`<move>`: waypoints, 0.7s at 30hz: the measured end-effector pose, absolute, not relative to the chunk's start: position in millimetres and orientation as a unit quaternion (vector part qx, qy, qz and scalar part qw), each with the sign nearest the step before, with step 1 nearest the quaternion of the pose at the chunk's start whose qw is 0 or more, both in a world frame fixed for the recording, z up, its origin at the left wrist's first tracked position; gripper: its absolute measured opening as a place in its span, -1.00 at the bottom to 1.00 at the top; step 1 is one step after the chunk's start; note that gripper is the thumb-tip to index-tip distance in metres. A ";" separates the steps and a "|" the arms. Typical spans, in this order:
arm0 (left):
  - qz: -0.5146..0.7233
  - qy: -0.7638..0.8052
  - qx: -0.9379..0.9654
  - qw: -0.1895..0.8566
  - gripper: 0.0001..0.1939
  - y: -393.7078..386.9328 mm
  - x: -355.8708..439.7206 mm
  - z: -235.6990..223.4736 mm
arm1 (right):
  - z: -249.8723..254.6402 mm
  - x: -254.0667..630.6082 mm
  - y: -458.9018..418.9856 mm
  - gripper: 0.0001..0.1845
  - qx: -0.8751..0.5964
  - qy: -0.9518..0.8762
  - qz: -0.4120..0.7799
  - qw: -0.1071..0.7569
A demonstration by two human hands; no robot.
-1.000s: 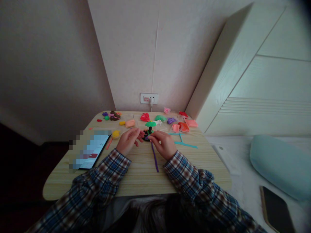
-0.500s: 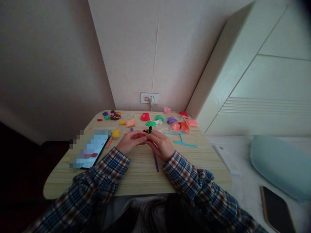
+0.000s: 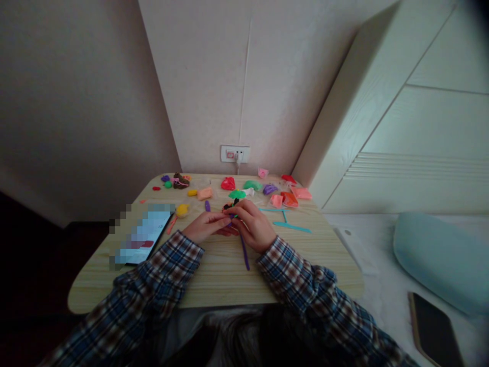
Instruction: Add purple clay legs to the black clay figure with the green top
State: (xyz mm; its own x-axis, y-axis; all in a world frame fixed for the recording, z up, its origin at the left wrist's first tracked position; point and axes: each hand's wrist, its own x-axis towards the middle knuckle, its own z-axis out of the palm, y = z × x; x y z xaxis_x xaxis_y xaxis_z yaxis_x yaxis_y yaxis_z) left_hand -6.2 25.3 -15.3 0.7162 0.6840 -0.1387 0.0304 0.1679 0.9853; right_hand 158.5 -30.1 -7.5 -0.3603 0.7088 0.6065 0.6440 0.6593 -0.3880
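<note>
A small clay figure point(image 3: 237, 194) with a green cap-like top and black parts shows just beyond my fingertips, at the middle of the table. Its lower part is hidden among my fingers. My left hand point(image 3: 208, 226) is closed around it from the left, thumb on top. From the right, my right hand point(image 3: 252, 224) pinches at the same spot, its fingertips meeting those of the left. A bit of purple clay point(image 3: 231, 218) shows between the fingertips. Below my right hand a long purple strip point(image 3: 245, 253) runs toward the table's front edge; its upper end is hidden.
On the wooden table point(image 3: 214, 285), bagged clay lumps, such as a red one point(image 3: 228, 183) and an orange one point(image 3: 289, 199), lie along the back. Blue modelling tools point(image 3: 292, 227) are at right, a tablet point(image 3: 147, 234) at left. A phone point(image 3: 437, 329) rests beyond the table.
My right fingers have lifted and shifted slightly, and my left hand has turned and lowered a little. More of the figure's dark part and some purple clay now show between them.
</note>
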 end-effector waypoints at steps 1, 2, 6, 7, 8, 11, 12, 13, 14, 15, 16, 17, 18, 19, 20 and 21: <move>0.235 0.291 0.600 0.707 -0.67 25.2 -5.9 -15.6 | -7.6 158.4 -30.3 -0.74 -0.404 -0.826 0.043 0.391; 0.235 0.286 0.600 0.709 -0.68 25.1 -5.6 -15.4 | -7.6 158.0 -30.6 -0.73 -0.399 -0.828 0.043 0.393; 0.250 0.287 0.607 0.698 -0.73 24.5 -5.5 -10.4 | -5.7 156.6 -32.7 -0.73 -0.402 -0.816 0.043 0.414; 0.264 0.294 0.605 0.691 -0.73 24.5 -5.9 -8.9 | -4.9 156.6 -33.1 -0.74 -0.408 -0.807 0.041 0.425; 0.281 0.301 0.602 0.684 -0.71 24.5 -6.6 -7.6 | -4.2 156.8 -33.4 -0.74 -0.414 -0.796 0.039 0.439; 0.315 0.324 0.583 0.676 -0.68 24.4 -8.5 -5.7 | -2.8 157.8 -33.7 -0.74 -0.428 -0.770 0.037 0.473; 0.318 0.327 0.576 0.679 -0.66 24.3 -8.9 -5.5 | -2.7 158.1 -33.7 -0.74 -0.431 -0.765 0.037 0.478; 0.318 0.328 0.571 0.682 -0.64 24.2 -9.1 -5.5 | -2.8 158.3 -33.7 -0.74 -0.433 -0.763 0.037 0.479; 0.317 0.327 0.569 0.685 -0.62 24.0 -9.2 -5.6 | -3.0 158.3 -33.8 -0.74 -0.435 -0.763 0.037 0.477; 0.316 0.326 0.568 0.687 -0.60 23.9 -9.2 -5.6 | -3.1 158.2 -33.9 -0.74 -0.436 -0.765 0.038 0.473; 0.318 0.327 0.568 0.685 -0.60 23.7 -9.1 -5.5 | -3.3 158.0 -34.0 -0.75 -0.437 -0.767 0.039 0.468; 0.325 0.332 0.568 0.680 -0.60 23.6 -9.0 -5.3 | -3.3 157.9 -34.2 -0.75 -0.437 -0.769 0.039 0.464; 0.335 0.339 0.567 0.672 -0.61 23.6 -8.9 -5.1 | -3.2 157.7 -34.4 -0.75 -0.438 -0.770 0.040 0.462; 0.347 0.346 0.566 0.663 -0.63 23.6 -8.9 -4.8 | -3.0 157.5 -34.5 -0.75 -0.438 -0.770 0.040 0.462; 0.359 0.352 0.564 0.655 -0.64 23.6 -8.9 -4.5 | -2.8 157.4 -34.6 -0.75 -0.437 -0.770 0.039 0.464; 0.370 0.355 0.561 0.650 -0.66 23.7 -8.9 -4.3 | -2.6 157.3 -34.7 -0.75 -0.437 -0.769 0.038 0.465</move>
